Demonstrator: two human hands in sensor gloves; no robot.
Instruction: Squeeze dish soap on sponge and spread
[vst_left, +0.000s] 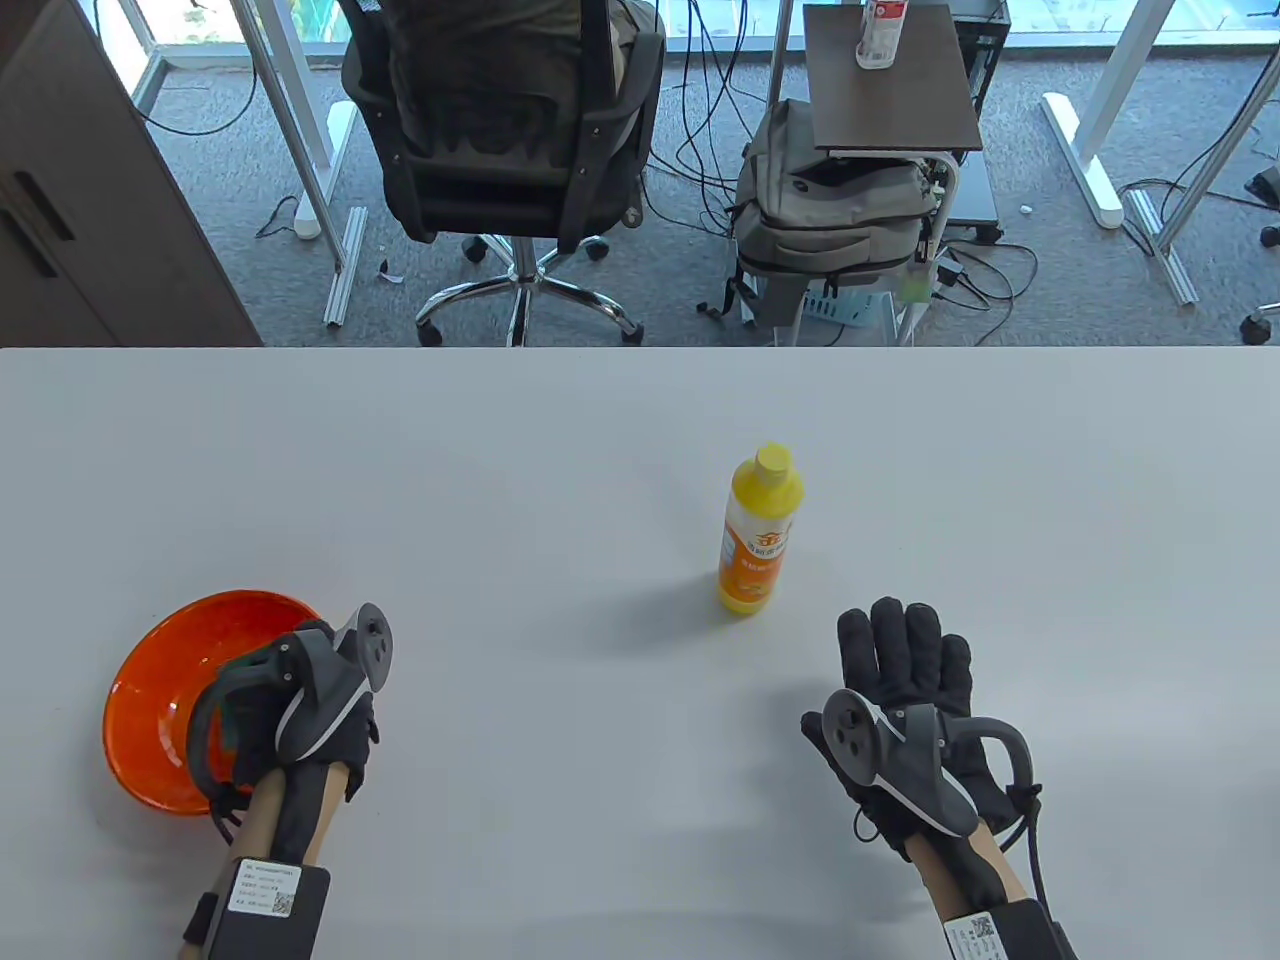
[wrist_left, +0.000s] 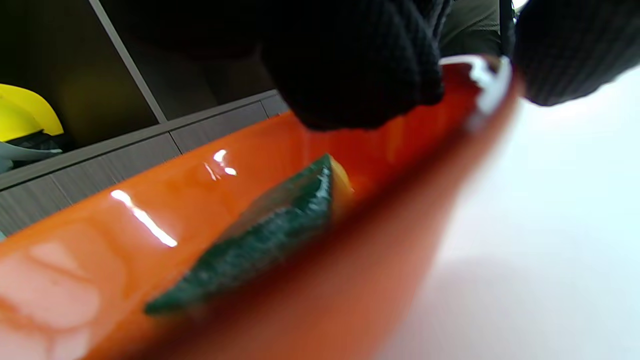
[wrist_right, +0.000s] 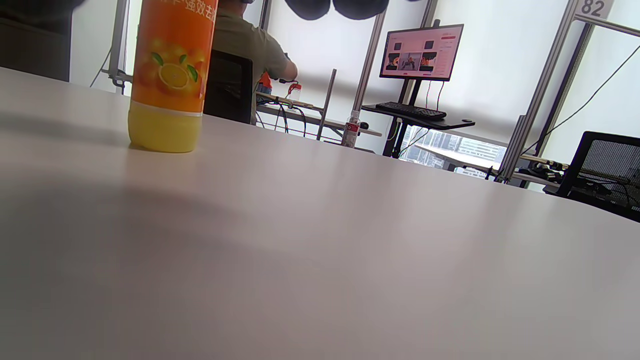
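A yellow dish soap bottle (vst_left: 759, 530) with an orange label stands upright at the table's middle, cap on; the right wrist view shows its lower part (wrist_right: 170, 75). An orange bowl (vst_left: 150, 690) sits at the near left. A green and yellow sponge (wrist_left: 270, 235) lies inside it. My left hand (vst_left: 300, 690) grips the bowl's right rim, with fingers (wrist_left: 350, 60) inside and the thumb outside. My right hand (vst_left: 900, 660) is open and empty with its fingers stretched out. It hovers low over the table, just right of the bottle and nearer to me.
The white table (vst_left: 560, 480) runs the full width of the view. Beyond its far edge stand an office chair (vst_left: 510, 120), a backpack (vst_left: 830, 220) and a small side table (vst_left: 890, 90).
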